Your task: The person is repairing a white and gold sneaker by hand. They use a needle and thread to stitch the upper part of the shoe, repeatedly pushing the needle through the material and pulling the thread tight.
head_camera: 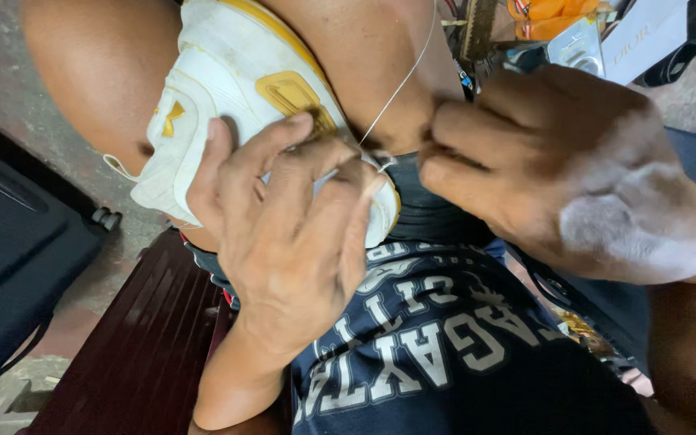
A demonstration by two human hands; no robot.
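Dark wooden bench (pixel 134 346) below; white sneaker (pixel 227 89) lengthwise upper-left (thread (pixel 400 84) taut), left hand (pixel 292 234) gripping.

Lighting is soft and kinda flat, looks like daylight coming from up top. The white and yellow leather sneaker (pixel 235 72) is the brightest thing and nearly blows out on its upper panels. There's a pale washed-out sheen on the back of the right hand (pixel 557 169). The dark maroon ribbed bench (pixel 134 354) sinks into shadow. Close stuff looks stretched and slightly soft toward the edges; the top right clutter is blurry.
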